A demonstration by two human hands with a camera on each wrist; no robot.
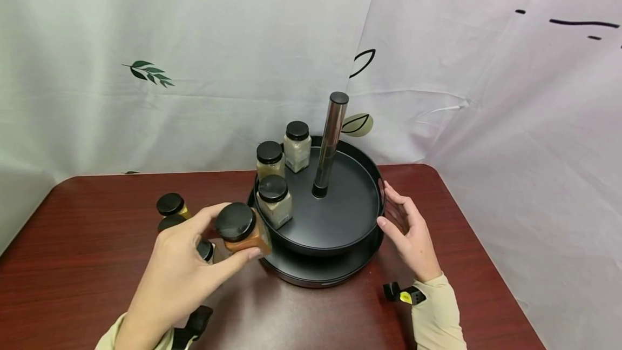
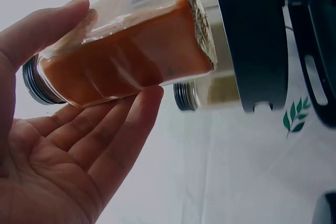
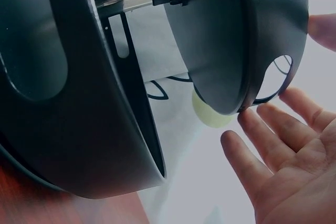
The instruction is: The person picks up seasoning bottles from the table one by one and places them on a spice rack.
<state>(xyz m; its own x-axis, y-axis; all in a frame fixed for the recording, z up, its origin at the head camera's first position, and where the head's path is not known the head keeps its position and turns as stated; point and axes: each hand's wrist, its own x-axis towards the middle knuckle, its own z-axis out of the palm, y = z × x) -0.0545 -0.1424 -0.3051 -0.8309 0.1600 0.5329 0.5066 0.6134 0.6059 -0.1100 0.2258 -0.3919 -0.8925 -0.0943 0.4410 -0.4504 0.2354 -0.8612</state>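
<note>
In the head view my left hand [image 1: 177, 263] grips a spice jar [image 1: 254, 234] of orange-brown powder with a black lid, at the left side of a black two-tier rack. The left wrist view shows the jar [image 2: 131, 51] tilted, its base toward the upper tray, with the thumb on one side and fingers beneath. Fingertips of my right hand [image 1: 410, 236] touch the right rim of the upper tray [image 1: 340, 215], near its oval cutout. Three black-lidded jars of pale contents stand along that tray's left side: a back one [image 1: 297, 150], a middle one [image 1: 270, 163] and a front one [image 1: 275, 207].
Below sits the wider lower tray [image 1: 311, 271] on the reddish-brown table [image 1: 97, 231]. A tall post [image 1: 331, 139] rises from the upper tray. More jars [image 1: 171, 204] stand on the table, partly hidden behind the left hand. White cloth [image 1: 218, 42] hangs behind and to the right.
</note>
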